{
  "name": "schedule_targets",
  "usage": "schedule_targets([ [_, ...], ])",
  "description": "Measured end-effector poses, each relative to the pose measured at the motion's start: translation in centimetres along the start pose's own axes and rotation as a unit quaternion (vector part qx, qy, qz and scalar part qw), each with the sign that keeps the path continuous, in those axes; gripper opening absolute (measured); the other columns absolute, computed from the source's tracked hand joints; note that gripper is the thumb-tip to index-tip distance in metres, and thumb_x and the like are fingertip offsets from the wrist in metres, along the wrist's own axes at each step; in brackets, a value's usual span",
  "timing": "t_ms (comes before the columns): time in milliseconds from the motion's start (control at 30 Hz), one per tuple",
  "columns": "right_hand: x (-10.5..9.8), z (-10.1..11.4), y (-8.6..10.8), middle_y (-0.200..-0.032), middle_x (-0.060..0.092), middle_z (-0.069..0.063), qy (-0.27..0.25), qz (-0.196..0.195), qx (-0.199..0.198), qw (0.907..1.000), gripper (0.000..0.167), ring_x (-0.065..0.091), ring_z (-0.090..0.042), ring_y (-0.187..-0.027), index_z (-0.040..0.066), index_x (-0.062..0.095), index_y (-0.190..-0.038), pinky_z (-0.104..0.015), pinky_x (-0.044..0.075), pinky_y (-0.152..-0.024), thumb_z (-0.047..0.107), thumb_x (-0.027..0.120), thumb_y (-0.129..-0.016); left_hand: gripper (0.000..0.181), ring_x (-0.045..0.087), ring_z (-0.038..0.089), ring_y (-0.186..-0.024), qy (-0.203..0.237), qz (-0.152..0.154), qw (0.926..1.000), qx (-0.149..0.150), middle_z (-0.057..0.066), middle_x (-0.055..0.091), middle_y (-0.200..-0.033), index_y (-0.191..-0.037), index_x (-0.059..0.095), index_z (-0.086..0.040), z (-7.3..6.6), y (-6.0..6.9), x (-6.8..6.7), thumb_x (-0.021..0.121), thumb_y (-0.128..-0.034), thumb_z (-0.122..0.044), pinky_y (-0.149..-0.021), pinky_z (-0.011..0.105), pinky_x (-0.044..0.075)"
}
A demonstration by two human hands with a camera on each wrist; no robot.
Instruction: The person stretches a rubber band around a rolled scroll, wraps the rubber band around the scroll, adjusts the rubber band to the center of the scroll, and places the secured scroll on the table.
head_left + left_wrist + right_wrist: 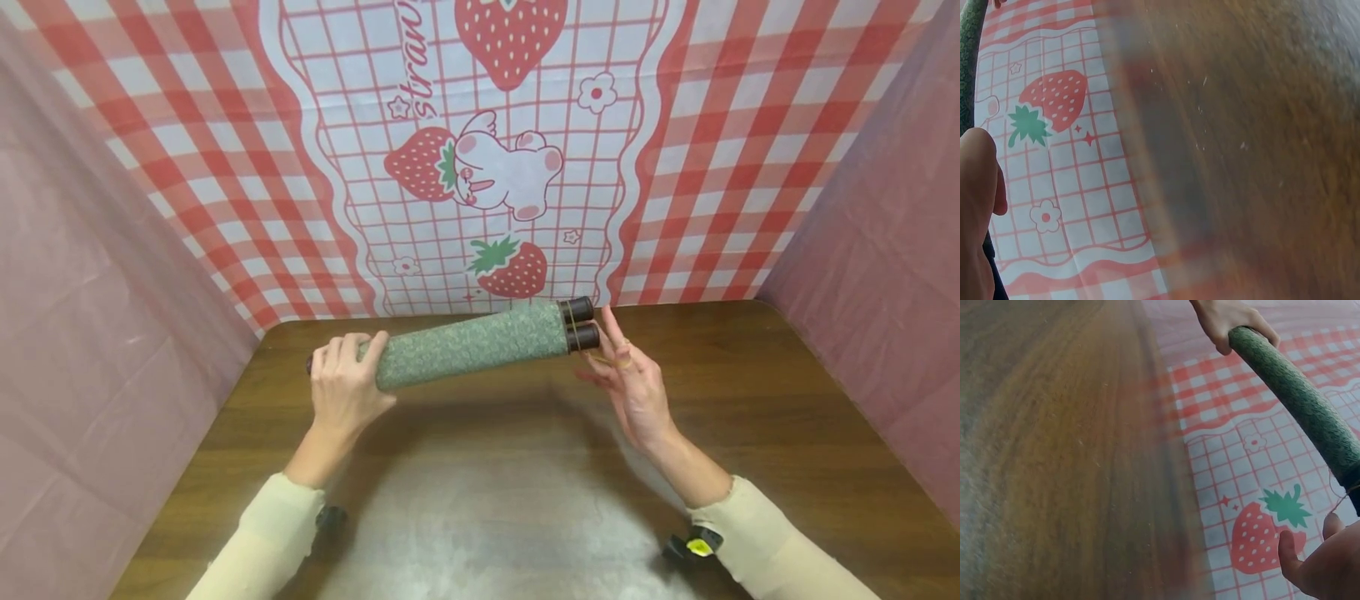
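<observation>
A scroll wound on two rods (480, 342), with a green patterned cover and dark brown rod ends, is held above the table, its right end a little higher in the head view. My left hand (345, 379) grips it near its left end, fingers over the top and thumb below. At the right end, a thin yellowish elastic band (576, 327) runs round the two dark knobs and stretches toward my right hand (637, 392). That hand's fingers are spread and fairly straight beside the knobs, with the band across them. The right wrist view shows the green scroll (1300, 394) and the band's thin strand near a fingertip.
A brown wooden table (487, 500) lies below. Behind it hangs a red-and-white checked cloth (720, 167) printed with strawberries. Pink curtains (90, 333) flank both sides. A dark strap device with a yellow spot (699, 547) sits at the right sleeve.
</observation>
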State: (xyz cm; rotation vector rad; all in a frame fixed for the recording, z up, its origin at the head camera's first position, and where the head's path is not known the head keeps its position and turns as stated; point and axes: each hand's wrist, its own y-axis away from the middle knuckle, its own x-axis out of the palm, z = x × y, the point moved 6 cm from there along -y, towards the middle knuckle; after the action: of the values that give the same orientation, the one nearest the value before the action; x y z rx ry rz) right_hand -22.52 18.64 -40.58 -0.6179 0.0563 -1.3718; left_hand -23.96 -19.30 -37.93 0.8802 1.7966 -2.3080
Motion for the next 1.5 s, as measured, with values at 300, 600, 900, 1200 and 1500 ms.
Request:
schedule_targets([
  [300,-0.7,-0.1,-0.1,-0.179,0.042,0.002,0.052,-0.038,0.020,0.9977,0.030,0.058,0.007,-0.150,0.023,0.081,-0.103,-0.026,0.066,-0.101,0.034,0.057,-0.117,0.074,0.069,0.039,-0.089,-0.011,-0.005,0.9989,0.046,0.017,0.076,-0.103,-0.119,0.073,-0.013,0.0,-0.3,-0.4,0.096,-0.0484,-0.021,-0.072,0.053,0.057],
  [600,-0.7,0.2,-0.5,-0.154,0.069,0.016,0.113,-0.028,0.019,0.9930,0.031,0.065,0.008,-0.142,0.019,0.085,-0.107,-0.015,0.061,-0.103,0.019,0.056,-0.118,0.073,0.070,0.038,-0.088,-0.012,-0.003,0.9946,0.103,0.016,0.075,-0.103,-0.117,0.075,-0.014,-0.2,-0.2,-0.5,0.094,-0.0469,-0.021,-0.073,0.053,0.060],
  [900,-1.3,-0.3,-0.4,-0.147,0.073,0.023,0.143,0.011,0.054,0.9882,0.042,0.080,0.000,-0.119,-0.012,0.061,-0.149,-0.015,0.060,-0.106,0.014,0.050,-0.119,0.069,0.069,0.036,-0.086,0.004,-0.008,0.9888,0.149,0.014,0.074,-0.102,-0.117,0.074,-0.015,-0.5,-0.1,-0.6,0.084,-0.0482,-0.017,-0.073,0.050,0.058],
  [1200,-1.6,-0.4,-0.2,-0.139,0.076,0.025,0.210,0.050,0.060,0.9746,0.033,0.066,0.013,-0.136,0.004,0.078,-0.137,-0.007,0.049,-0.113,0.011,0.054,-0.117,0.060,0.070,0.036,-0.085,0.020,-0.006,0.9823,0.186,0.014,0.074,-0.100,-0.116,0.074,-0.015,-0.8,0.0,-0.6,0.081,-0.0562,-0.018,-0.070,0.050,0.058],
  [1500,-1.9,-0.8,0.1,-0.144,0.077,0.012,0.171,0.100,0.096,0.9755,0.034,0.087,-0.013,-0.102,0.014,0.088,-0.118,-0.009,0.051,-0.112,0.008,0.055,-0.116,0.058,0.070,0.032,-0.084,0.021,-0.012,0.9742,0.224,0.012,0.075,-0.100,-0.116,0.075,-0.016,-1.8,0.3,-1.0,0.075,-0.0585,-0.020,-0.069,0.047,0.060],
])
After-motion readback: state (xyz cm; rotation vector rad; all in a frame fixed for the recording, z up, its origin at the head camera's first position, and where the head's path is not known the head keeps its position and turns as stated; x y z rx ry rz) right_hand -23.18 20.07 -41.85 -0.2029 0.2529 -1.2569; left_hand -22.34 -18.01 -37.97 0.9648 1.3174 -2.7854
